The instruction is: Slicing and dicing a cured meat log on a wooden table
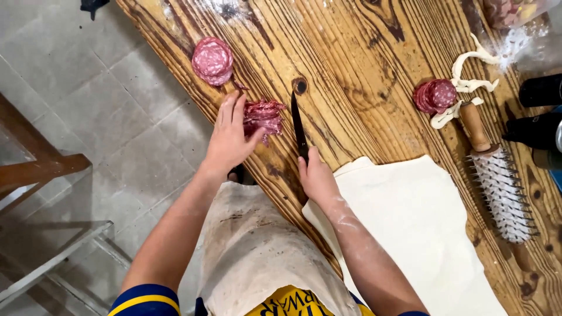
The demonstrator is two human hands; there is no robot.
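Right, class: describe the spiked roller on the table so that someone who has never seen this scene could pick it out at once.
Start at the long wooden table and find the pale sheet of dough on it. Just beyond the sheet's far edge from the person lies the spiked roller, a white drum bristling with thin spikes, with a brown wooden handle. Nothing else nearby has spikes: the salami slices above it are flat, round and red.

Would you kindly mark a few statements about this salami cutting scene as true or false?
1. The right hand holds a knife. True.
2. The left hand rests on the dough sheet. False: it touches the cut salami pile.
3. A stack of round salami slices lies beyond the left hand. True.
4. The spiked roller lies on the floor. False: it lies on the wooden table, right of the dough sheet.
5. The knife blade is cutting the dough. False: it lies over bare wood beside the pile.
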